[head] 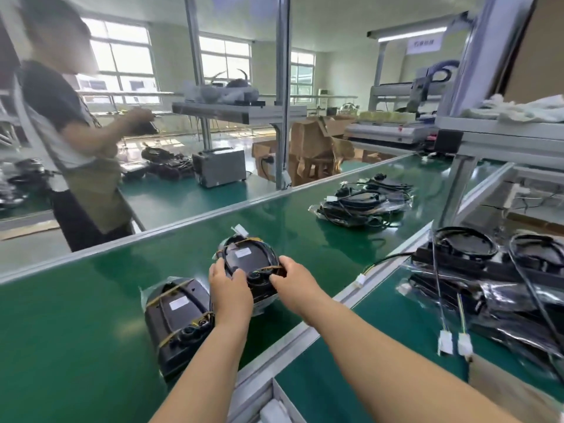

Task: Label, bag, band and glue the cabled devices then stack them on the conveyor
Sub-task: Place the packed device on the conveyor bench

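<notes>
A black bagged device (247,257) with a white label, coiled cable and yellow bands sits on the green conveyor belt (91,300). My left hand (229,287) grips its near left side and my right hand (293,280) grips its near right side. It appears to rest on top of another bagged unit, though that is partly hidden. To the left lies a second banded, labelled device (178,319) flat on the belt. Farther along the belt lies a pile of bagged devices (364,203) with cables.
Unbagged black devices with loose cables and white connectors (488,276) lie on the bench at right. A person (76,141) stands across the belt at left, holding something. A grey box (219,167), cardboard boxes (311,151) and frame posts (282,87) stand beyond the belt.
</notes>
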Demonstrator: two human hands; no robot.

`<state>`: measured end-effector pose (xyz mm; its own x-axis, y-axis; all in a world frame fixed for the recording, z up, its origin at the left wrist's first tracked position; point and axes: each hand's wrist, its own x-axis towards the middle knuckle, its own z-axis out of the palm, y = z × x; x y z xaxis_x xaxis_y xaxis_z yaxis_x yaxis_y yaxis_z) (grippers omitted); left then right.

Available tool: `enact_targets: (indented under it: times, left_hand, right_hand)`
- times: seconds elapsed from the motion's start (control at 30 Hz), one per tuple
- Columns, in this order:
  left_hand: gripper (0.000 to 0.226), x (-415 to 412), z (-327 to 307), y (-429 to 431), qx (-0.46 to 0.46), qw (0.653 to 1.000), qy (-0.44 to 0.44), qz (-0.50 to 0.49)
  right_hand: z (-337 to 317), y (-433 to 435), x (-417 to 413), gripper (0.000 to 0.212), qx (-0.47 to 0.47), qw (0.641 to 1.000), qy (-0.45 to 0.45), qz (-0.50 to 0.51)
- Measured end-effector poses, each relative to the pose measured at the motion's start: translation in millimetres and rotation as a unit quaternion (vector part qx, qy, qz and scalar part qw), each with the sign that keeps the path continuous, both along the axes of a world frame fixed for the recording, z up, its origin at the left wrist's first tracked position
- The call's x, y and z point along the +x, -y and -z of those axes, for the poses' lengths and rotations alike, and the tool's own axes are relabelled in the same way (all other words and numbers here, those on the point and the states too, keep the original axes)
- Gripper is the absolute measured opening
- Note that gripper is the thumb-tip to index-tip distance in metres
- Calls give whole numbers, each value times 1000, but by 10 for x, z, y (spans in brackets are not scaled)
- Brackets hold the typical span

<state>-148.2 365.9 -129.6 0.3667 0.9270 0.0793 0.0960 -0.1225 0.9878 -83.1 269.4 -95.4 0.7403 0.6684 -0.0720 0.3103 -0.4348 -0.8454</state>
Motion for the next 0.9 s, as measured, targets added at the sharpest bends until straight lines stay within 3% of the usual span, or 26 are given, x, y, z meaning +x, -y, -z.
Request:
enact_targets:
  times: [0.1,0.27,0.37,0.53,0.63,0.77,0.9]
  left_hand:
    - [53,59,54,-30,36,998,-40,-21]
    - [49,169,49,-29,55,990,-126,-29]
    - [46,200,75,-23,81,972,-219,-20]
    - [50,210,65,12,91,959,-268,-23]
    - [45,169,53,60,97,965,-242,-35]
    - [53,96,-62,390,187,967,-171,-35]
    - [34,193,-255,1002,246,964,-57,77]
  right_hand:
    - [61,-61,6,32,-19,1000,-5,7]
    - [73,38,-11,44,-27,999,-24,2]
    - [13,170,-8,60,-12,1000,-12,6]
    - [-138,544,9,56,27,999,1,38]
    - [-213,828,-20,50,42,997,8,59]
    - [-251,1217,-49,45,68,993,10,95]
    - [-222,1622,-84,37,102,986,-9,134]
